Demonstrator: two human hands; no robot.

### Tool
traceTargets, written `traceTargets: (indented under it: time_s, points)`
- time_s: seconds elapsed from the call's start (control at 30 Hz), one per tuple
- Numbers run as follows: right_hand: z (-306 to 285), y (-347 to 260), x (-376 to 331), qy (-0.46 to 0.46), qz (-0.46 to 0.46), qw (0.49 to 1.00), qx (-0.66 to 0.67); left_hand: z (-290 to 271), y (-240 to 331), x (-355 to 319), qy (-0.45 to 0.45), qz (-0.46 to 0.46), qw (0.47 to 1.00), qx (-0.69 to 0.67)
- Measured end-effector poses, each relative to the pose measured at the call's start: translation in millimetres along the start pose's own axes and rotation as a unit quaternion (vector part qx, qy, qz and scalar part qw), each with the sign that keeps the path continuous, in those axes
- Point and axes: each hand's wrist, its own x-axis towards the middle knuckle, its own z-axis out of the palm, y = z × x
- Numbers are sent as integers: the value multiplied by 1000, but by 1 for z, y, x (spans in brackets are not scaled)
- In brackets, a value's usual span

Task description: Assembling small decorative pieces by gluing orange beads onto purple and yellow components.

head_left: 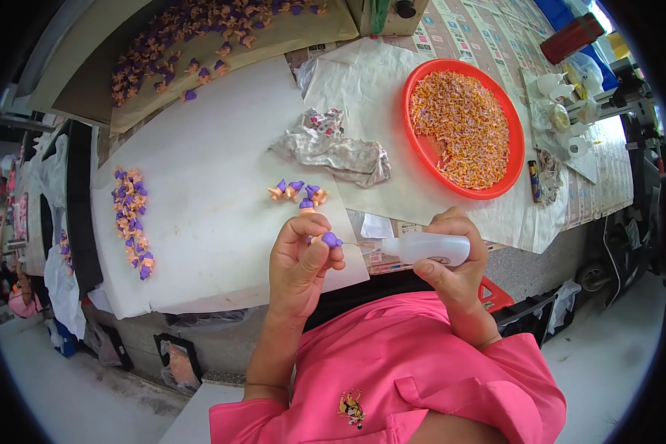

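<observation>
My left hand (pixel 297 270) pinches a small figurine (pixel 332 240) with a purple top between thumb and fingers. In my right hand (pixel 462 259) lies a translucent white squeeze bottle (pixel 440 247), held sideways. Its thin needle tip points left and reaches the figurine's purple part; whether it touches cannot be made out. Just beyond my left hand, several peach and purple figurines (pixel 296 189) sit on the white paper (pixel 214 222). A long cluster of similar figurines (pixel 132 222) lies at the paper's left side.
A red round tray (pixel 408 118) of small orange and white pieces (pixel 466 126) stands right of a crumpled cloth (pixel 333 154). Many figurines (pixel 192 44) fill the compartment at the far left. Small white bottles (pixel 551 85) and a dark red cylinder (pixel 572 38) are at the right.
</observation>
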Motion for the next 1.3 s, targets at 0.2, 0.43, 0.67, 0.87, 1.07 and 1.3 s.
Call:
traceTargets:
  time_s: [0.2, 0.43, 0.67, 0.87, 1.07, 1.3]
  points:
    - [-2, -3, 1, -18, -93, 992, -83, 8, 3, 4, 23, -23, 999, -15]
    - [3, -8, 3, -15, -115, 986, -117, 3, 4, 1, 48, -46, 991, -118]
    - [3, -8, 6, -16, -140, 978, -151, 23, 12, 2, 34, -55, 997, -42]
    - [2, -5, 7, -13, -136, 977, -164, 22, 8, 2, 29, -45, 998, 25]
    - [0, -3, 3, -15, -111, 978, -177, 18, 2, 4, 29, -10, 995, 96]
    - [-3, -3, 10, -15, -145, 971, -187, 20, -1, 6, 35, -26, 995, 85]
